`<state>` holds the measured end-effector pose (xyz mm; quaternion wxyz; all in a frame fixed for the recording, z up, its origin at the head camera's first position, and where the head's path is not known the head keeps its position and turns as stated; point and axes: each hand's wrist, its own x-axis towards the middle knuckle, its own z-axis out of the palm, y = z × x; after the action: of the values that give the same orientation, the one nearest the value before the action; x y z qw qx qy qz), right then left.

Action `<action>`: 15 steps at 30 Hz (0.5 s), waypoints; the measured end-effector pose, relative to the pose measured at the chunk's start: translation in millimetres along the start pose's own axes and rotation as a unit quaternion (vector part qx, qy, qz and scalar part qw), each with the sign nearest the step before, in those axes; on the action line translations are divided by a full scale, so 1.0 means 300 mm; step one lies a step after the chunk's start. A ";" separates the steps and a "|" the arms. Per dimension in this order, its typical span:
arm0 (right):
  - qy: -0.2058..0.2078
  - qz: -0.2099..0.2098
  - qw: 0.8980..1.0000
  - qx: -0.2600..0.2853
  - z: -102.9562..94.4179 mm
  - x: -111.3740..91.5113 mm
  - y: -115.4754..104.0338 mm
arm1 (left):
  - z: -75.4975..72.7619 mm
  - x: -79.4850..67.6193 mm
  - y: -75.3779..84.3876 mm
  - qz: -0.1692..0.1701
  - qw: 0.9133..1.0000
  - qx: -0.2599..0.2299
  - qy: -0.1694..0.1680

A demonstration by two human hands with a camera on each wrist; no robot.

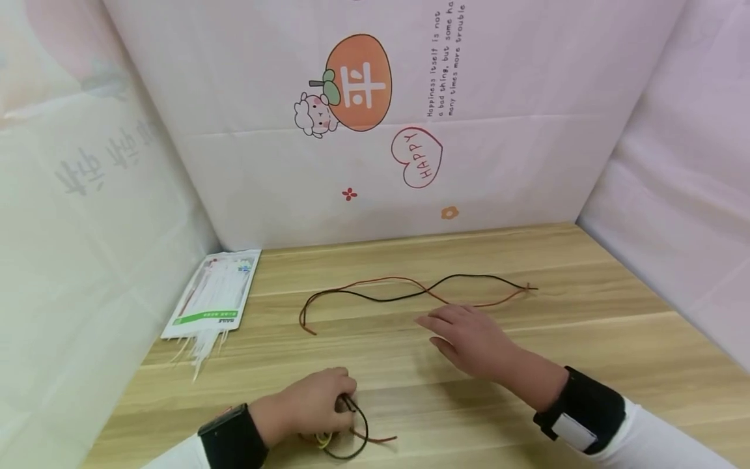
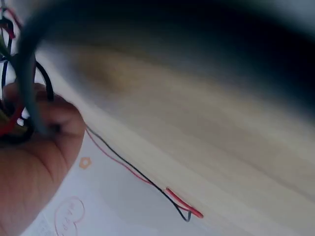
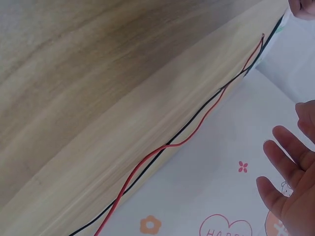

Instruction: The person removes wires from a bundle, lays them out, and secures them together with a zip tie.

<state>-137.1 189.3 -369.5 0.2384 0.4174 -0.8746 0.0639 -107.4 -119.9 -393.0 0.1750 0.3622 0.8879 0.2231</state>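
Observation:
My left hand [image 1: 316,402] grips a coiled bundle of black, red and yellow wires [image 1: 366,426] low over the front of the table; loops and a red end stick out past the fingers. Part of that bundle is hidden by the palm. Farther back, a red wire [image 1: 387,279] and a black wire [image 1: 381,300] lie stretched out sideways, crossing each other and meeting at both ends. Just in front of their right half is my right hand [image 1: 474,342], fingers spread and holding nothing; the right wrist view shows them apart too.
At the back left lies a white packet [image 1: 205,293] with a green stripe, white zip ties [image 1: 202,348] poking from its near end. Printed cloth walls [image 1: 263,189] enclose the wooden table [image 1: 586,312] at the back and sides.

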 end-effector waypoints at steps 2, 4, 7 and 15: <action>-0.005 0.009 1.000 0.007 -0.002 0.011 -0.001 | -0.018 0.009 0.001 -0.011 0.999 0.003 0.039; -0.010 0.023 0.999 0.020 -0.004 0.024 -0.005 | -0.040 0.023 0.003 -0.017 0.996 0.006 0.087; -0.028 0.046 0.997 0.059 -0.006 0.044 -0.026 | -0.067 0.052 0.008 -0.021 0.987 0.020 0.156; -0.108 0.048 0.982 0.149 0.045 0.092 -0.106 | -0.095 0.114 0.059 0.007 0.967 -0.010 0.253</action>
<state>-132.9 145.4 -371.2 0.0749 0.4099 -0.8950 0.1593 -133.9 -91.5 -364.9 -0.0533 0.2984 0.8986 0.3173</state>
